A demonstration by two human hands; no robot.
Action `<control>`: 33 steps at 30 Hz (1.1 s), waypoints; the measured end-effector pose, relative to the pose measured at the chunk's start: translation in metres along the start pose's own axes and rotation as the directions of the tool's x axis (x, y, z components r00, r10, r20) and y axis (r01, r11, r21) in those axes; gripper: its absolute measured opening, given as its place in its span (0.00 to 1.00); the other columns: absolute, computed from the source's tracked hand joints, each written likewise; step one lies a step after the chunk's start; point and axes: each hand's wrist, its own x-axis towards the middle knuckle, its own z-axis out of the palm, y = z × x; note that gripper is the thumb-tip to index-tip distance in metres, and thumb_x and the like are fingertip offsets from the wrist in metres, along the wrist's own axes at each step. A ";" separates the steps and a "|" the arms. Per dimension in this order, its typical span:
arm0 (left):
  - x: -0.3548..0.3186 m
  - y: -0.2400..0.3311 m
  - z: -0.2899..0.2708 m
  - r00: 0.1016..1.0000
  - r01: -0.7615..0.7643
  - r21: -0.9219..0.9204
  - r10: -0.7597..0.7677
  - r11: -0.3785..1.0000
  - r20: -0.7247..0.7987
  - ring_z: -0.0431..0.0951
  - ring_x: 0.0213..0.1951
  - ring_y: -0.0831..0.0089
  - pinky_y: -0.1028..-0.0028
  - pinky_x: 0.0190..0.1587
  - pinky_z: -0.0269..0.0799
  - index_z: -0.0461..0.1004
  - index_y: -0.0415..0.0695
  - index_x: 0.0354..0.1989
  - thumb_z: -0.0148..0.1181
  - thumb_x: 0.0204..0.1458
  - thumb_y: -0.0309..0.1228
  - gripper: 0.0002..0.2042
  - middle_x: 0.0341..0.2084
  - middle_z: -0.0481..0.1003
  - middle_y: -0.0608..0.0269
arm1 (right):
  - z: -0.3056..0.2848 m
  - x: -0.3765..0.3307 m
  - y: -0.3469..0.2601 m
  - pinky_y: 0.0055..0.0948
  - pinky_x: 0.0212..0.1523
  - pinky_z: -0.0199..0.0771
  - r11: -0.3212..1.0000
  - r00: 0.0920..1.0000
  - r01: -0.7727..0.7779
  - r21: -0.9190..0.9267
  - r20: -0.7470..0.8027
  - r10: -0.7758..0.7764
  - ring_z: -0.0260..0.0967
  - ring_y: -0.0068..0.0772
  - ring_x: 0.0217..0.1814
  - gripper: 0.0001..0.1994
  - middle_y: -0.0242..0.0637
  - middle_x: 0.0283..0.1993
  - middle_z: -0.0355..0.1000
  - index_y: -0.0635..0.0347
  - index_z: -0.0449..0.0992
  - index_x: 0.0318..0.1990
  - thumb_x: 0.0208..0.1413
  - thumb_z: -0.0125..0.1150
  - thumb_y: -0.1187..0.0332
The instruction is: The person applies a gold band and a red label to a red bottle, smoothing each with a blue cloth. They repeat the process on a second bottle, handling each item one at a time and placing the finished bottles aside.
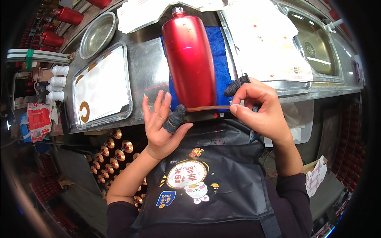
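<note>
A large glossy red bottle [188, 59] lies on a blue towel [219, 51], its silver-threaded neck pointing away from me and its base toward me. Just at that base, a thin brown strip [208, 108] stretches sideways. My right hand [260, 109] pinches the strip's right end between thumb and fingers; a dark knitted cover sits on one of its fingers. The strip's left end meets the covered fingertip of my left hand [162, 127]. That hand's other fingers are spread, and its thumb stands apart. Whether the left fingertip presses the strip or the bottle cannot be made out.
Left of the towel lies a metal tray [127, 85] with white sheets and gold-brown curved pieces. Behind it sits a metal bowl [98, 35]. White printed sheets [270, 47] cover the right side, beside a sink [317, 49]. Several gold-and-red pieces [114, 162] stand below the bench.
</note>
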 end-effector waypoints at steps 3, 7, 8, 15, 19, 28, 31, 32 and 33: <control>0.004 0.000 0.002 0.999 -0.039 0.039 0.039 0.998 0.001 0.68 0.66 0.39 0.34 0.68 0.46 0.83 0.41 0.47 0.79 0.40 0.31 0.22 0.66 0.69 0.45 | 0.000 0.002 0.006 0.15 0.27 0.56 1.000 1.000 -0.022 -0.002 -0.023 0.022 0.58 0.09 0.25 0.04 0.25 0.32 0.66 0.62 0.77 0.28 0.49 0.68 0.74; 0.014 0.006 -0.001 0.998 -0.070 0.095 0.068 0.993 0.018 0.70 0.65 0.40 0.34 0.68 0.47 0.85 0.48 0.45 0.78 0.40 0.28 0.20 0.66 0.69 0.45 | 0.001 0.006 0.014 0.14 0.29 0.58 0.999 1.000 -0.021 -0.026 -0.001 0.021 0.60 0.09 0.28 0.05 0.26 0.33 0.67 0.63 0.77 0.29 0.51 0.68 0.73; 0.018 0.007 -0.002 0.993 -0.116 0.108 0.115 0.987 0.016 0.69 0.66 0.41 0.34 0.68 0.45 0.84 0.47 0.47 0.77 0.41 0.27 0.21 0.67 0.67 0.45 | 0.001 0.007 0.016 0.14 0.29 0.58 0.999 0.999 -0.036 -0.011 0.007 0.036 0.60 0.10 0.29 0.04 0.26 0.33 0.67 0.63 0.77 0.29 0.51 0.67 0.73; 0.042 0.019 -0.004 0.972 -0.233 0.217 0.235 0.948 0.017 0.70 0.65 0.39 0.32 0.69 0.44 0.86 0.54 0.41 0.73 0.40 0.31 0.15 0.65 0.70 0.47 | 0.006 0.012 0.021 0.14 0.30 0.59 0.999 0.999 -0.035 0.014 0.024 0.034 0.61 0.10 0.29 0.04 0.25 0.32 0.67 0.63 0.78 0.30 0.52 0.67 0.74; 0.054 0.030 0.006 0.969 -0.247 0.288 0.235 0.925 0.075 0.68 0.66 0.36 0.30 0.67 0.45 0.85 0.53 0.35 0.71 0.41 0.34 0.10 0.63 0.74 0.51 | 0.011 0.014 0.022 0.15 0.29 0.58 0.999 0.999 -0.036 0.027 0.016 0.035 0.59 0.10 0.29 0.05 0.25 0.33 0.66 0.63 0.78 0.30 0.52 0.68 0.73; 0.040 0.007 0.012 0.991 -0.011 -0.065 0.002 0.998 -0.137 0.68 0.68 0.46 0.38 0.68 0.52 0.80 0.37 0.55 0.79 0.38 0.30 0.30 0.64 0.71 0.45 | 0.012 0.012 0.014 0.16 0.28 0.54 1.000 0.998 -0.025 -0.006 0.050 0.026 0.56 0.10 0.26 0.05 0.24 0.32 0.64 0.62 0.79 0.30 0.50 0.70 0.71; 0.021 0.002 0.002 0.997 -0.020 -0.029 0.018 0.999 -0.076 0.68 0.67 0.43 0.36 0.68 0.52 0.80 0.35 0.53 0.79 0.40 0.30 0.28 0.66 0.69 0.44 | 0.009 0.009 0.008 0.15 0.28 0.54 0.995 0.996 -0.076 0.066 0.048 0.073 0.57 0.09 0.26 0.06 0.24 0.32 0.65 0.62 0.78 0.29 0.50 0.69 0.71; 0.015 0.001 -0.001 0.998 -0.029 -0.013 0.029 0.999 -0.050 0.68 0.67 0.42 0.36 0.67 0.52 0.80 0.35 0.52 0.79 0.41 0.30 0.27 0.66 0.69 0.44 | 0.007 0.008 0.006 0.15 0.27 0.55 0.992 0.995 -0.094 0.089 0.048 0.090 0.57 0.09 0.26 0.06 0.24 0.32 0.65 0.62 0.78 0.29 0.50 0.70 0.71; 0.010 0.000 -0.003 0.998 -0.057 -0.008 0.057 0.998 -0.041 0.68 0.67 0.41 0.35 0.67 0.52 0.80 0.35 0.51 0.79 0.41 0.30 0.26 0.66 0.68 0.44 | 0.005 0.007 0.005 0.15 0.27 0.55 0.994 0.997 -0.074 0.085 0.038 0.071 0.58 0.09 0.26 0.06 0.24 0.32 0.66 0.62 0.78 0.29 0.50 0.69 0.72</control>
